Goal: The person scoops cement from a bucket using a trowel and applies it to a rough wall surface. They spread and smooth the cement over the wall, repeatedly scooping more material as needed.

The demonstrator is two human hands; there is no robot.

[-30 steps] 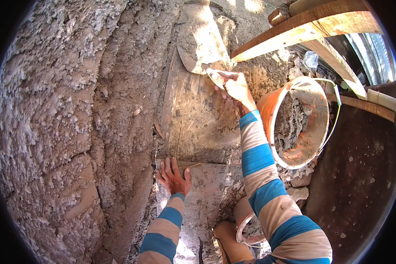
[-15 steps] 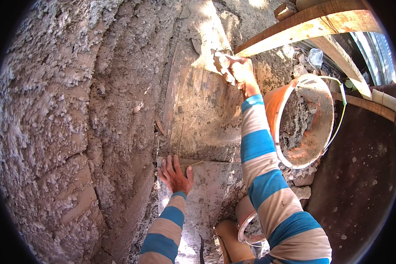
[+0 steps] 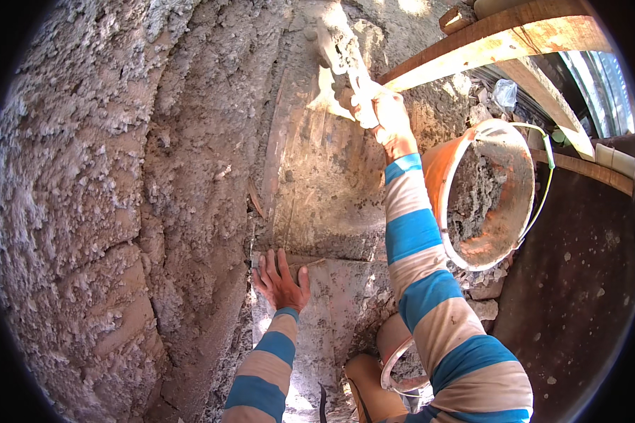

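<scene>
My right hand (image 3: 384, 116) is closed round the handle of a trowel (image 3: 360, 76), stretched out ahead of me. The trowel points away, and grey mortar (image 3: 343, 48) clings to its blade over the far end of a mud-stained board (image 3: 324, 183). My left hand (image 3: 282, 283) lies open, fingers spread, at the seam between that board and a paler, greyer board (image 3: 324, 296) nearer me. Right of my right forearm stands an orange bucket (image 3: 441, 166) partly filled with mortar.
A rough, mortar-covered wall (image 3: 99, 183) fills the left side. Curved wooden beams (image 3: 494, 46) cross the upper right, near corrugated metal sheeting (image 3: 600, 92). A second, smaller bucket (image 3: 391, 338) stands below my right forearm. A dark sheet (image 3: 571, 282) lies at the right.
My right hand has turned the trowel so its blade now points away, showing mortar on it. The left hand stays in place on the board.
</scene>
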